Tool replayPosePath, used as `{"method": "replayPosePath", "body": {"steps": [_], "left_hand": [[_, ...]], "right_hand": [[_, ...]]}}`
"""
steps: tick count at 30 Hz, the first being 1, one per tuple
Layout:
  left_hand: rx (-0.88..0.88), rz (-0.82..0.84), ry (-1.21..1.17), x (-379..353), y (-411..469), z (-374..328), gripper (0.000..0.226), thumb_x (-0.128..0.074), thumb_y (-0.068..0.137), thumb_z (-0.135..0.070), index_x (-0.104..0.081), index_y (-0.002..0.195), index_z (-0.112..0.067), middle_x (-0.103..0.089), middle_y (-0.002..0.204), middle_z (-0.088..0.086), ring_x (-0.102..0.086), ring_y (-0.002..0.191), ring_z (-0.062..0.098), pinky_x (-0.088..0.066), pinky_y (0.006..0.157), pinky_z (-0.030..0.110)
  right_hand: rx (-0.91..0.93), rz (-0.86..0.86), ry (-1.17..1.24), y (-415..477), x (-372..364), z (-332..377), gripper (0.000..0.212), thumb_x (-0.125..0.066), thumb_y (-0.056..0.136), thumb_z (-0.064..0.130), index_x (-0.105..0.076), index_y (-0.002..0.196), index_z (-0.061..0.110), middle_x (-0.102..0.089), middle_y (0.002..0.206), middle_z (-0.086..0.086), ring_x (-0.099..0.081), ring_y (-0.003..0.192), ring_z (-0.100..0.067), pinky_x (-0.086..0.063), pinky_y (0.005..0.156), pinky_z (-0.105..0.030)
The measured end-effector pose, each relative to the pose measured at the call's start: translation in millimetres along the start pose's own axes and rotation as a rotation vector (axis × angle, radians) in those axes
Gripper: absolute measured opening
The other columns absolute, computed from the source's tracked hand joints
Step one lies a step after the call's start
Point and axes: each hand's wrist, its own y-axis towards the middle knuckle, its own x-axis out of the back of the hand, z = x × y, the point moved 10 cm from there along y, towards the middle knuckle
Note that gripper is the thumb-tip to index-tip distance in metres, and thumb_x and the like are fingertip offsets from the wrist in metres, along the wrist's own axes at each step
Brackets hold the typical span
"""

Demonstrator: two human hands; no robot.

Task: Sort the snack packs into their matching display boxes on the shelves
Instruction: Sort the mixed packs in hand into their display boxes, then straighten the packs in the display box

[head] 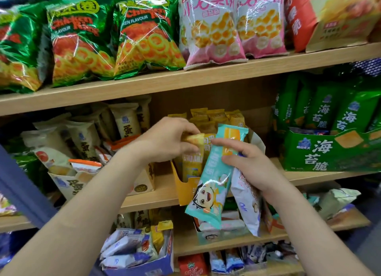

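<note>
Yellow snack pack [194, 162] stands upright with its lower end in the yellow display box [184, 191], and the left hand [165, 140] pinches its top. In front of that box's right side, the right hand [249, 165] grips a teal pack [212, 178] and a white pack [247, 205].

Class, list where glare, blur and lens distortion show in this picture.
Head view: glare streaks the green bags and the teal pack in the right hand; the upper shelf runs slanted, not level; the yellow pack pinched by the left hand looks blurred.
</note>
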Motion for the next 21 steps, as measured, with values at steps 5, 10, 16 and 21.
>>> {"method": "replayPosePath", "body": {"steps": [5, 10, 16, 21], "left_hand": [[0.11, -0.232, 0.103, 27.3, -5.9, 28.0, 0.019, -0.057, 0.097, -0.032, -0.065, 0.093, -0.015, -0.059, 0.085, -0.003, -0.059, 0.089, 0.022, -0.043, 0.07, 0.032], [0.244, -0.134, 0.165, -13.0, 4.1, 47.7, 0.041, -0.056, 0.093, -0.05, -0.061, 0.124, -0.023, -0.059, 0.124, 0.005, -0.053, 0.116, 0.03, -0.046, 0.093, 0.041], [0.09, -0.47, -0.145, 18.3, -51.3, 6.1, 0.039, -0.062, 0.091, -0.044, -0.056, 0.128, -0.032, -0.055, 0.115, -0.004, -0.052, 0.101, 0.014, -0.048, 0.088, 0.033], [0.006, -0.046, -0.678, -39.8, -99.2, -35.4, 0.069, -0.067, 0.084, -0.047, -0.028, 0.141, -0.052, -0.059, 0.121, -0.017, -0.066, 0.093, 0.004, -0.057, 0.077, 0.027]], "right_hand": [[0.09, -0.145, 0.093, -10.2, 5.8, 4.1, 0.063, -0.062, 0.093, 0.001, -0.051, 0.129, 0.051, -0.064, 0.115, 0.002, -0.072, 0.089, -0.013, -0.06, 0.071, -0.031], [0.216, -0.232, 0.155, -26.9, 2.7, 4.4, 0.075, -0.068, 0.088, 0.005, -0.036, 0.133, 0.056, -0.05, 0.132, 0.018, -0.066, 0.105, -0.01, -0.059, 0.076, -0.029], [0.296, -0.235, 0.08, -49.0, -13.8, -1.0, 0.092, -0.073, 0.08, 0.016, -0.02, 0.15, 0.045, -0.051, 0.136, 0.023, -0.065, 0.114, -0.016, -0.057, 0.091, -0.042], [0.39, -0.206, 0.025, -59.1, -40.8, 16.1, 0.066, -0.064, 0.091, 0.034, -0.028, 0.143, 0.055, -0.04, 0.151, 0.014, -0.055, 0.128, -0.013, -0.052, 0.101, -0.044]]}}
